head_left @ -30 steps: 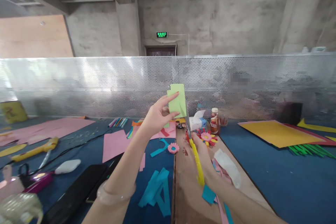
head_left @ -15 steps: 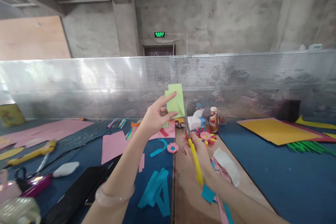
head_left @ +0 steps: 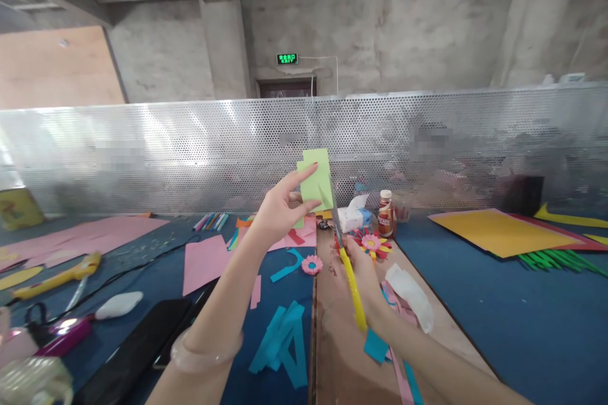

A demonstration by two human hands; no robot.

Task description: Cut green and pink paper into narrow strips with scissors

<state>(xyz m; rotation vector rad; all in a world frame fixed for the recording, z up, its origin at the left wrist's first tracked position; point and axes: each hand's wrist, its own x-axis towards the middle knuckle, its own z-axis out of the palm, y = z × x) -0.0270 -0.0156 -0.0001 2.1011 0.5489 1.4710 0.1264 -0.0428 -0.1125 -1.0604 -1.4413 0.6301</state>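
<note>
Light green paper (head_left: 313, 168), in stacked or folded layers with a stepped upper edge, is pinched upright between the thumb and fingers of my left hand (head_left: 285, 205). My right hand (head_left: 363, 272) grips yellow-handled scissors (head_left: 352, 288). Their blades point up, parted around the paper's right edge, with one blade tip showing on its near face. Below the hands lie a small pink paper flower (head_left: 312, 264) with a blue centre and a curved blue paper strip (head_left: 287, 267). Another pink flower (head_left: 370, 242) sits just behind my right hand.
Blue paper strips (head_left: 282, 345) lie in front on the table. A tissue pack (head_left: 354, 218) and a brown bottle (head_left: 386, 215) stand at the back. Yellow sheets (head_left: 498, 232) are on the right. A glue gun (head_left: 59, 278) and a black phone-like slab (head_left: 135, 351) lie left.
Both hands, the green paper and the scissors hold nearly the same pose. The whole view has shifted slightly; the scissors remain at the paper's right edge.
</note>
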